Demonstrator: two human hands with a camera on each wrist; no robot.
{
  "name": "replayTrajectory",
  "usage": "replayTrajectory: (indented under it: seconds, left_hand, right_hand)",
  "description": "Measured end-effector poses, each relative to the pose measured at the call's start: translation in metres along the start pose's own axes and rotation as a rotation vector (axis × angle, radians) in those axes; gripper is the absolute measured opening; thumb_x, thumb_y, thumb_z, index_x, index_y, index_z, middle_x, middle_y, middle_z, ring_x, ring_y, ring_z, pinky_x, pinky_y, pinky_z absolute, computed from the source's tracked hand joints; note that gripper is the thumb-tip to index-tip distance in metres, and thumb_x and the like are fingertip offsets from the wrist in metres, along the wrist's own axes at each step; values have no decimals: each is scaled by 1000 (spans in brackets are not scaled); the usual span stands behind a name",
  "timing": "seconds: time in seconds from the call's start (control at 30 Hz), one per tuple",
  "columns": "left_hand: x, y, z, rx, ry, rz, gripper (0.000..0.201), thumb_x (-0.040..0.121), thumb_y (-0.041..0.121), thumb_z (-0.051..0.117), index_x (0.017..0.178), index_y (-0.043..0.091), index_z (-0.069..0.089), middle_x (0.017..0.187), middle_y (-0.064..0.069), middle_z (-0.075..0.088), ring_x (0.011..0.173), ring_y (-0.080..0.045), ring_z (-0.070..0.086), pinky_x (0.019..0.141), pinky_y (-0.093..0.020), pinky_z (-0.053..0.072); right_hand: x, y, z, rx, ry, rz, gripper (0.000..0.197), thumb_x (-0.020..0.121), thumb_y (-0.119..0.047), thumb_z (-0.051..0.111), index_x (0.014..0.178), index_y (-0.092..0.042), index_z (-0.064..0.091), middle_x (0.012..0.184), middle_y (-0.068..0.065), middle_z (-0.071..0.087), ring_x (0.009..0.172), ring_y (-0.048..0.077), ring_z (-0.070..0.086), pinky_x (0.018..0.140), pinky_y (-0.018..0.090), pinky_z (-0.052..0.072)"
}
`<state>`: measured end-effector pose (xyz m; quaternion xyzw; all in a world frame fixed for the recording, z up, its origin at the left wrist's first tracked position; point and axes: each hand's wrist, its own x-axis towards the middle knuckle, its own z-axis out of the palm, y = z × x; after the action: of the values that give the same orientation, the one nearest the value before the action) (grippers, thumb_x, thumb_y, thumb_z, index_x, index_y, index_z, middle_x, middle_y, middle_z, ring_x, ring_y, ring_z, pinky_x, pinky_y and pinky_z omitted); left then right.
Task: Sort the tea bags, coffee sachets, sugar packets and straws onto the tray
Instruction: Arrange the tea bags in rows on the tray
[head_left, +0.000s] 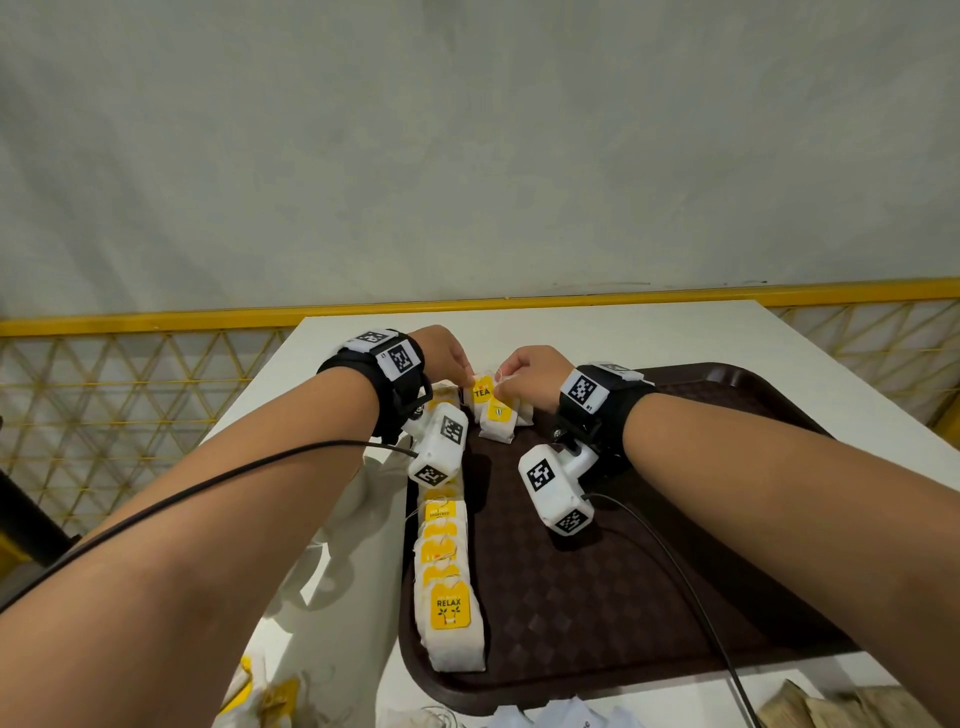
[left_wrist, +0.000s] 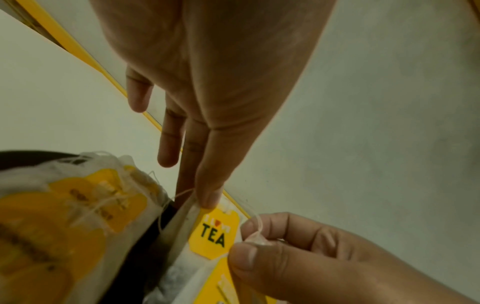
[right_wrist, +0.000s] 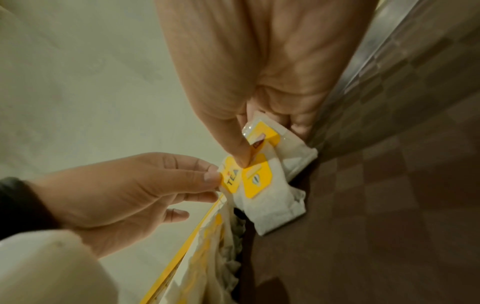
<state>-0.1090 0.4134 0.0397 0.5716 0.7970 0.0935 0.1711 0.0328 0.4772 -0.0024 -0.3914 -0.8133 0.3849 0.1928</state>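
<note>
At the far left corner of the brown tray (head_left: 675, 597), both hands work a tea bag with a "TEA" tag (head_left: 482, 393): the left hand (head_left: 441, 353) pinches its top edge, while the right hand (head_left: 530, 376) pinches its corner and string. A row of tea bags (head_left: 449, 577) lines the tray's left edge. Opposed pulling could, I judge, tear the thin paper or snap the string, and nudge the bags lying just beside it out of place.

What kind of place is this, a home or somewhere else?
Probably a cafe or canteen set up for recording. A brown serving tray sits on a white table, many tea bags are lined up on it, and a yellow railing runs behind.
</note>
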Motion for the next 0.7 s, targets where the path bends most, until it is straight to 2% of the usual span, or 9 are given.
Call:
replayTrajectory:
  seconds: [0.1, 0.17, 0.27, 0.4, 0.47, 0.5, 0.57, 0.67, 0.7]
  left_hand:
    - [0, 1, 0, -10, -18, 2, 24, 88, 19, 66, 106, 5, 70, 95, -7, 64, 86, -13, 51, 69, -23, 41]
    - [0, 1, 1, -10, -17, -9, 23, 87, 19, 67, 105, 5, 71, 90, -5, 62, 83, -14, 52, 69, -23, 42]
    - [1, 0, 4, -7, 2, -21, 25, 85, 18, 69, 106, 4, 71, 95, -8, 66, 84, -14, 54, 67, -22, 44]
    - [5, 0, 6, 17, 47, -14, 24, 84, 16, 70, 105, 5, 72, 110, -11, 69, 90, -14, 55, 81, -26, 44]
    - [6, 0, 6, 39, 41, -22, 24, 85, 17, 69, 107, 6, 71, 112, -10, 68, 92, -15, 57, 82, -26, 43]
    - [6, 1, 5, 54, 36, -27, 25, 86, 18, 67, 108, 7, 71, 114, -9, 68, 96, -17, 58, 82, -25, 42]
    - [5, 3, 2, 110, 37, -36, 27, 89, 22, 64, 112, 10, 69, 118, -5, 66, 109, -19, 58, 85, -25, 38]
    - [5, 5, 0, 210, 48, -29, 27, 91, 29, 61, 114, 17, 67, 123, 1, 63, 118, -17, 53, 95, -27, 33]
    - [5, 5, -1, 226, 38, -28, 27, 91, 30, 61, 115, 18, 66, 124, 2, 62, 118, -16, 53, 94, -26, 33]
  right_hand:
    - [0, 2, 1, 22, 2, 17, 16, 79, -6, 68, 74, -18, 59, 90, 3, 60, 82, 15, 55, 57, 19, 42]
    - [0, 3, 2, 19, 12, 24, 15, 78, -5, 68, 75, -17, 61, 88, 3, 61, 81, 16, 56, 57, 19, 43]
    - [0, 3, 4, 0, -8, 55, 22, 79, -8, 66, 65, -19, 55, 75, 1, 57, 68, 15, 54, 53, 20, 41]
    - [-2, -1, 0, -49, -104, 111, 25, 79, -16, 69, 62, -16, 50, 63, 4, 39, 61, 21, 40, 54, 29, 36]
    - [-5, -2, -4, -43, -112, 121, 11, 81, -8, 68, 74, -4, 59, 64, 1, 37, 62, 20, 39, 53, 28, 34]
    - [-7, -2, -6, -47, -101, 117, 8, 81, -3, 65, 88, 1, 64, 66, -1, 40, 66, 19, 43, 52, 25, 37]
    - [-8, 0, -8, -41, -70, 115, 22, 82, 4, 59, 102, -3, 65, 74, -2, 49, 73, 21, 53, 53, 23, 47]
    - [-7, 2, -9, -6, -60, 78, 21, 83, 6, 56, 91, -13, 64, 86, 5, 57, 81, 23, 57, 69, 36, 55]
    - [-6, 1, -9, -8, -81, 59, 21, 84, 4, 57, 87, -15, 64, 89, 7, 59, 81, 23, 57, 69, 36, 54]
